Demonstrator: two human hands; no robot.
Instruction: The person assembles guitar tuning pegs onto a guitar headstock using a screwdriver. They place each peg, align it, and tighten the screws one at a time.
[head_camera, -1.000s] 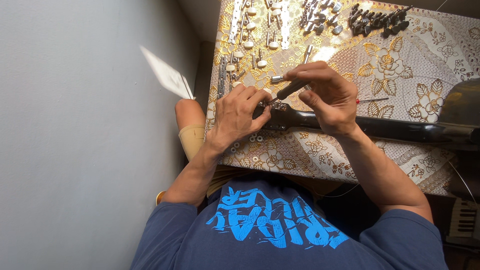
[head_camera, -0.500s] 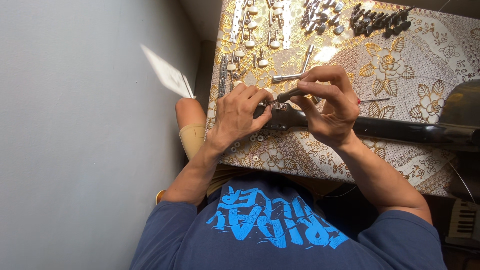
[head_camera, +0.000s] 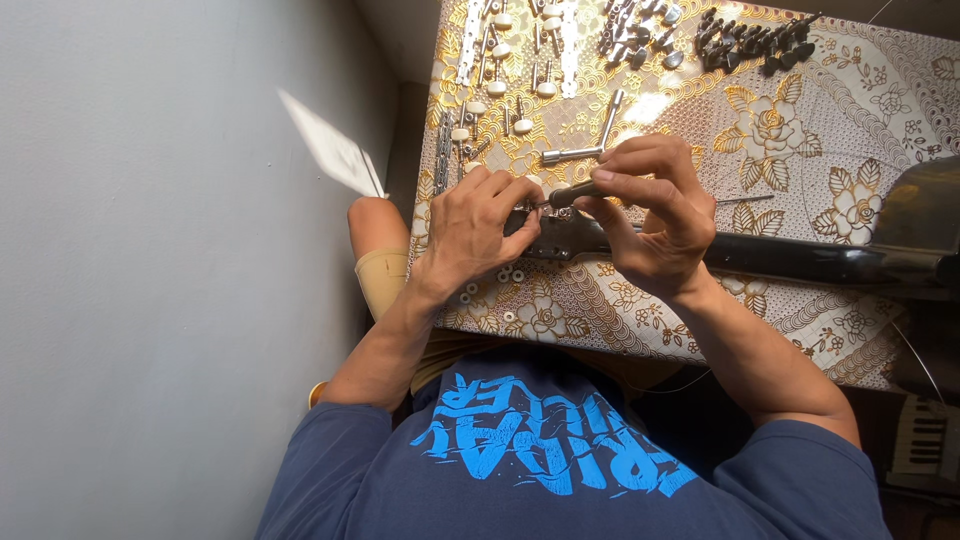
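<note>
Fitting hardware: left hand (head_camera: 480, 225) pinches a small metal part on the guitar head (head_camera: 560, 238), right hand (head_camera: 650, 215) grips a screwdriver (head_camera: 572, 192); spare tuners (head_camera: 500, 70) at 12 o'clock; next needs steady turning

Dark guitar headstock (head_camera: 560, 238) flat under screwdriver (head_camera: 572, 192)

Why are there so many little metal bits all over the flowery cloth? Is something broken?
Nothing looks broken. The metal tuning pegs lie in loose rows on the patterned cloth, apart from the dark guitar neck. The left hand steadies its end while the right hand holds a small tool there.
</note>
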